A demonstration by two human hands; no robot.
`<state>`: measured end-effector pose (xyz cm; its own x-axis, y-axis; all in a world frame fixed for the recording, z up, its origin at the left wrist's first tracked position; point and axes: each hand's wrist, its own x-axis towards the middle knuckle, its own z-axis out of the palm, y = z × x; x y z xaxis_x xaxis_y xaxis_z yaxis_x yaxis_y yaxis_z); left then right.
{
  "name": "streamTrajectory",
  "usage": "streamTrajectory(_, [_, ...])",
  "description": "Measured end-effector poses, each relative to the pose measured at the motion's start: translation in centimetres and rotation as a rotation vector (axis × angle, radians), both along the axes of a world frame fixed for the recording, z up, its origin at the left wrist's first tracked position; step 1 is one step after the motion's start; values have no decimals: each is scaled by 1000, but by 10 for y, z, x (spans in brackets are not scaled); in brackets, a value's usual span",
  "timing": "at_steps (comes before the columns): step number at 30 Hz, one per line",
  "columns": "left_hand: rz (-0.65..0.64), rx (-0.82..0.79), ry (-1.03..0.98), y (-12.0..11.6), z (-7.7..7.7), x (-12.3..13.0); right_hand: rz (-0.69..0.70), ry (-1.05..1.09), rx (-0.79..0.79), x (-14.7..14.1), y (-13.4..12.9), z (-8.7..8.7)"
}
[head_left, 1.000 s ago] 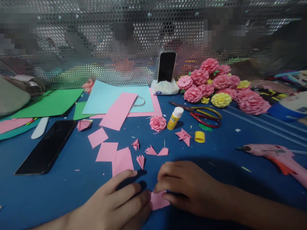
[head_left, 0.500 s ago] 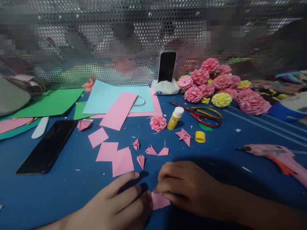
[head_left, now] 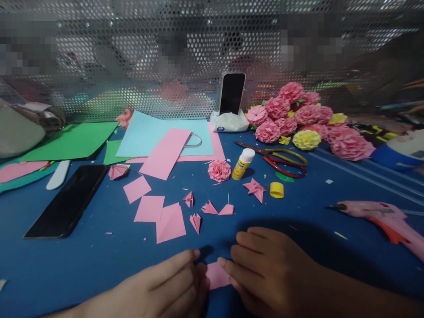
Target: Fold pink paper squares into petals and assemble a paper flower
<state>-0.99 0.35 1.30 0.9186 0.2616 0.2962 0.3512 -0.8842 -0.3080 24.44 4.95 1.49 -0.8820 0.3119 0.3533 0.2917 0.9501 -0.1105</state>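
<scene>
A small pink paper piece [head_left: 217, 275] lies on the blue table between my two hands. My left hand [head_left: 172, 282] holds its left edge, fingers closed together. My right hand [head_left: 268, 269] has curled fingers, with fingertips pressed on the paper's right side. Just beyond are small folded pink pieces [head_left: 195, 222] and, to their left, flat pink squares [head_left: 170, 223]. Farther off stand a pink paper flower [head_left: 219, 170], a glue stick [head_left: 243, 164] without its yellow cap [head_left: 276, 190], and a folded pink star [head_left: 255, 190].
A black phone [head_left: 68, 201] lies at left, near green sheets [head_left: 71, 140]. Scissors [head_left: 281, 157] and a pink glue gun [head_left: 374, 212] are at right. Pink and yellow flowers [head_left: 306, 139] sit before a perforated metal panel [head_left: 132, 84], beside a propped phone [head_left: 232, 93].
My right hand has shifted slightly right along the paper, and its fingers have spread a little from my left hand. My left hand's index finger has moved in closer to the other fingers.
</scene>
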Motion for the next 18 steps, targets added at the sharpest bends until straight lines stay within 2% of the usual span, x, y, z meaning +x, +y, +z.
streamTrajectory(4, [34, -11, -59, -2, 1, 1, 7, -30, 52, 1, -2, 1])
streamTrajectory(10, [60, -9, -135, -7, -2, 4, 27, 23, 15, 3, 4, -4])
streamTrajectory(18, [121, -16, -200, -12, -17, 10, 53, 152, 26, 4, 11, -15])
